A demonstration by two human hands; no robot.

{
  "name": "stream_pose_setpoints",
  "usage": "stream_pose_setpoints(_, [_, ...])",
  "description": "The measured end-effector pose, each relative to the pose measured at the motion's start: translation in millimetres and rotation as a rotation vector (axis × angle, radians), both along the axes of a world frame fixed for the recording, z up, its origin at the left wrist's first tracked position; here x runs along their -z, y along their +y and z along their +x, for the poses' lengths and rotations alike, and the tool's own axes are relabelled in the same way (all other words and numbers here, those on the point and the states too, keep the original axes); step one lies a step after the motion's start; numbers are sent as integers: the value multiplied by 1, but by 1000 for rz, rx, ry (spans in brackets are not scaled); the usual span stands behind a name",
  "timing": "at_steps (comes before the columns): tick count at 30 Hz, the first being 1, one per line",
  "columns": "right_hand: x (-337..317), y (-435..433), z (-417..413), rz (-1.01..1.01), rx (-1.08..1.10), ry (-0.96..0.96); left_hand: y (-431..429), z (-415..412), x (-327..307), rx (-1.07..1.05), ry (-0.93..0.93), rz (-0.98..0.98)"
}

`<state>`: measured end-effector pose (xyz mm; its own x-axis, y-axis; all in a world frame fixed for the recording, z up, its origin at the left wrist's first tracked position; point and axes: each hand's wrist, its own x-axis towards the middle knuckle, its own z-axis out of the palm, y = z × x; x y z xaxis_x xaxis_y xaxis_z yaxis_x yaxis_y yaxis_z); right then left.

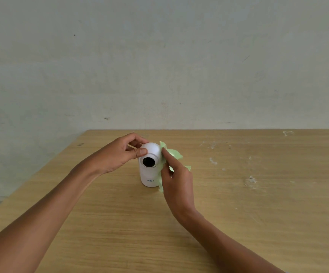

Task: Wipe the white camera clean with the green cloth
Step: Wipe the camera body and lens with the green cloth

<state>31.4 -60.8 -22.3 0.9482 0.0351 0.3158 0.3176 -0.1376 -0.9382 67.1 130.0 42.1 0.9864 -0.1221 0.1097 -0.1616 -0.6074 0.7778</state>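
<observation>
The white camera (150, 168) stands upright on the wooden table (238, 203), a little left of the table's centre and toward its far half, its dark round lens (149, 162) facing the viewer and grey lettering visible low on the body. The left hand (118, 154) steadies the domed head of the unit: thumb pressed to the near left of the dome, the other fingers curled over the top and rear — a closed grip on the camera itself. The right hand (176, 182) holds the green cloth (171, 154) against the camera's right flank, index finger extended along the cloth and pressing it to the side of the dome; the remaining fingers are gathered around the bunched material. Portions of the cloth protrude above and behind the finger and hang down beside the camera base. Both forearms are bare. White flecks and scuffs (251, 181) mark the table surface to the right, well apart from the camera. A pale, stained wall (159, 66) rises behind the table.
</observation>
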Motion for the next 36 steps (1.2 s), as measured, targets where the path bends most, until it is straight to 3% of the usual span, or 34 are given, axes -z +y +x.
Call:
stream_pose_setpoints(10, [-16, 1, 16, -46, -31, 76, -4, -4, 5, -69, -16, -25])
stream_pose_setpoints(19, [-22, -2, 25, -121, -93, 66, -15, -24, 41, -154, -116, -423])
stream_pose_setpoints(31, [-48, 1, 43, -265, -151, 59, -27, -25, 47, -296, -154, -474])
stream_pose_setpoints(36, [-62, 4, 40, -415, -192, 2, -28, -26, 53, -329, -135, -548])
